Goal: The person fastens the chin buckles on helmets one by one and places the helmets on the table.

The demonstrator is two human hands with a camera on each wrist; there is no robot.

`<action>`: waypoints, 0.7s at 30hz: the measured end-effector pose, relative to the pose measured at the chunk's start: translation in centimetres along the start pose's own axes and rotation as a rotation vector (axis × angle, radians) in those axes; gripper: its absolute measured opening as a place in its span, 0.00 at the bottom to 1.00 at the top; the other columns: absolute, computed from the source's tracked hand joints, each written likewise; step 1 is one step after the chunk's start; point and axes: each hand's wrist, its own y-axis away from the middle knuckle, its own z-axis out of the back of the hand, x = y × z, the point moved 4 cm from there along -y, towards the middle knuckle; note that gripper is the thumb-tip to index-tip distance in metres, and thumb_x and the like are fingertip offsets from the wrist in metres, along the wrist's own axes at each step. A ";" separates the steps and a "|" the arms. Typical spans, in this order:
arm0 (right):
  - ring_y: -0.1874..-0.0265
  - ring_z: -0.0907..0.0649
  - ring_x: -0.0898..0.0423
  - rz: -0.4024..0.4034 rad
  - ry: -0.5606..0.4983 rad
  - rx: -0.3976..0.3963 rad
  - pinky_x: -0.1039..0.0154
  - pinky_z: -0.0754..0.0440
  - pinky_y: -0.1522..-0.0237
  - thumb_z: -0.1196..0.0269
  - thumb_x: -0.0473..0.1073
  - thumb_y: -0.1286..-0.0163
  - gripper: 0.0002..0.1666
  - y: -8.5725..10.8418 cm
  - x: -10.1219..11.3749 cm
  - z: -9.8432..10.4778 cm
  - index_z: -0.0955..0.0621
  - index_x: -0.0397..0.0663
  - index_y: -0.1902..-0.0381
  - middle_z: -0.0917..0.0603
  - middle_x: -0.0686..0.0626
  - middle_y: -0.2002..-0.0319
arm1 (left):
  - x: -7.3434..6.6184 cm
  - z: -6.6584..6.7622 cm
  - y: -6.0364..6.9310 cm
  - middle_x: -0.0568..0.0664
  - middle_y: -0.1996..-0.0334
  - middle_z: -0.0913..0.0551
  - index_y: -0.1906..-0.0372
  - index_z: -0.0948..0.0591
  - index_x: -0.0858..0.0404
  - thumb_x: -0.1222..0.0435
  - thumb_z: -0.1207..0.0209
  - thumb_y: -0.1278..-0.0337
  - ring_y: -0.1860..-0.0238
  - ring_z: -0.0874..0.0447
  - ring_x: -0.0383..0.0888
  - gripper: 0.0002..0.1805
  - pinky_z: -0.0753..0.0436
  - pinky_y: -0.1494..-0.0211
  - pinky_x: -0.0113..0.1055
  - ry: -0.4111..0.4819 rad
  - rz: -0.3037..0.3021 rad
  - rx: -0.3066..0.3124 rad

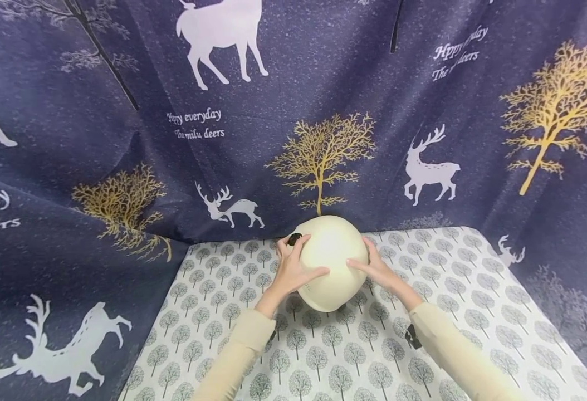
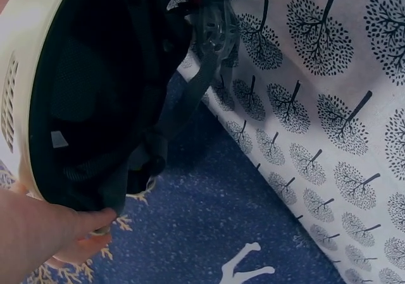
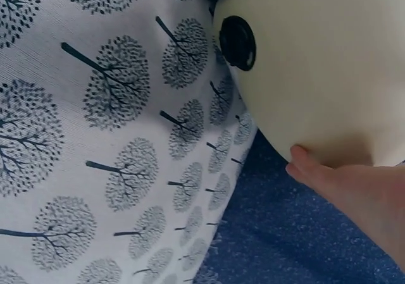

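A cream helmet [image 1: 331, 250] is held between both hands above the tree-patterned cloth. The left hand [image 1: 290, 267] grips its left side, fingers by a black fitting [image 1: 294, 239]. In the left wrist view the dark lining [image 2: 95, 94] and a hanging strap [image 2: 190, 97] show, and the left hand [image 2: 57, 230] pinches the rim. The right hand [image 1: 373, 264] holds the helmet's other side, thumb on the shell. In the right wrist view the right hand [image 3: 345, 189] touches the shell [image 3: 316, 75], which has a round black knob [image 3: 238, 42]; part of that hand is out of frame.
White cloth [image 1: 318, 362] with grey trees covers the surface below the helmet. A dark blue curtain [image 1: 233, 156] with deer and golden trees hangs behind and at both sides. A small black device [image 1: 412, 337] is at the right sleeve.
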 end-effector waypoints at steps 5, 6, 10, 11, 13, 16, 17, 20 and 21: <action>0.28 0.43 0.29 0.073 0.061 -0.030 0.30 0.42 0.31 0.39 0.51 0.33 0.53 -0.6 0.9 0.2 0.56 0.43 0.22 0.51 0.31 0.25 | -0.3 -0.2 0.3 0.69 0.33 0.52 0.31 0.33 0.50 0.47 0.23 0.67 0.28 0.52 0.64 0.51 0.27 0.39 0.65 -0.016 -0.024 -0.002; 0.29 0.42 0.28 0.096 0.075 -0.029 0.29 0.41 0.32 0.39 0.50 0.33 0.53 -0.8 1.2 0.2 0.55 0.42 0.22 0.51 0.30 0.25 | -0.3 -0.2 0.3 0.70 0.33 0.51 0.31 0.32 0.50 0.47 0.23 0.67 0.28 0.52 0.64 0.51 0.27 0.39 0.66 -0.015 -0.035 -0.008; 0.29 0.44 0.26 0.112 0.141 -0.032 0.25 0.41 0.34 0.39 0.51 0.34 0.53 -1.2 2.2 0.4 0.55 0.43 0.22 0.51 0.28 0.26 | -0.5 -0.4 0.4 0.69 0.32 0.52 0.31 0.32 0.51 0.48 0.23 0.66 0.27 0.54 0.64 0.50 0.29 0.38 0.67 -0.021 -0.072 -0.011; 0.29 0.44 0.26 0.112 0.156 -0.030 0.25 0.41 0.34 0.38 0.52 0.35 0.54 -1.3 2.4 0.5 0.55 0.43 0.22 0.51 0.28 0.26 | -0.6 -0.5 0.4 0.69 0.32 0.52 0.31 0.32 0.51 0.48 0.23 0.66 0.27 0.55 0.64 0.50 0.30 0.37 0.67 -0.023 -0.084 -0.007; 0.28 0.47 0.27 0.085 0.198 -0.028 0.24 0.43 0.34 0.38 0.54 0.35 0.55 -1.5 2.7 0.6 0.55 0.45 0.22 0.54 0.28 0.26 | -0.8 -0.7 0.5 0.70 0.31 0.53 0.31 0.33 0.52 0.48 0.24 0.64 0.27 0.56 0.64 0.49 0.31 0.37 0.68 -0.031 -0.115 0.004; 0.27 0.48 0.27 0.081 0.249 -0.016 0.24 0.42 0.35 0.37 0.56 0.36 0.56 -1.9 3.5 0.8 0.55 0.46 0.22 0.55 0.28 0.26 | -1.2 -0.9 0.4 0.72 0.31 0.54 0.31 0.33 0.53 0.48 0.25 0.63 0.27 0.58 0.65 0.49 0.30 0.38 0.68 -0.054 -0.161 0.017; 0.27 0.48 0.28 0.085 0.264 -0.015 0.24 0.41 0.35 0.37 0.56 0.36 0.56 -2.1 3.8 0.8 0.54 0.47 0.22 0.55 0.28 0.25 | -1.3 -1.0 0.4 0.73 0.31 0.55 0.30 0.33 0.53 0.47 0.25 0.62 0.27 0.58 0.64 0.49 0.29 0.39 0.67 -0.067 -0.167 0.019; 0.27 0.49 0.28 0.096 0.311 -0.009 0.22 0.41 0.37 0.36 0.58 0.37 0.57 -2.6 4.7 0.9 0.52 0.48 0.22 0.56 0.28 0.26 | -1.8 -1.3 0.3 0.73 0.30 0.56 0.30 0.34 0.53 0.46 0.26 0.62 0.27 0.58 0.64 0.49 0.26 0.40 0.65 -0.090 -0.169 0.022; 0.27 0.49 0.28 0.103 0.324 -0.007 0.22 0.40 0.37 0.35 0.59 0.38 0.57 -2.7 5.0 1.0 0.52 0.47 0.22 0.56 0.27 0.26 | -1.9 -1.4 0.3 0.72 0.30 0.57 0.30 0.34 0.52 0.46 0.26 0.61 0.27 0.58 0.63 0.49 0.25 0.40 0.65 -0.091 -0.160 0.028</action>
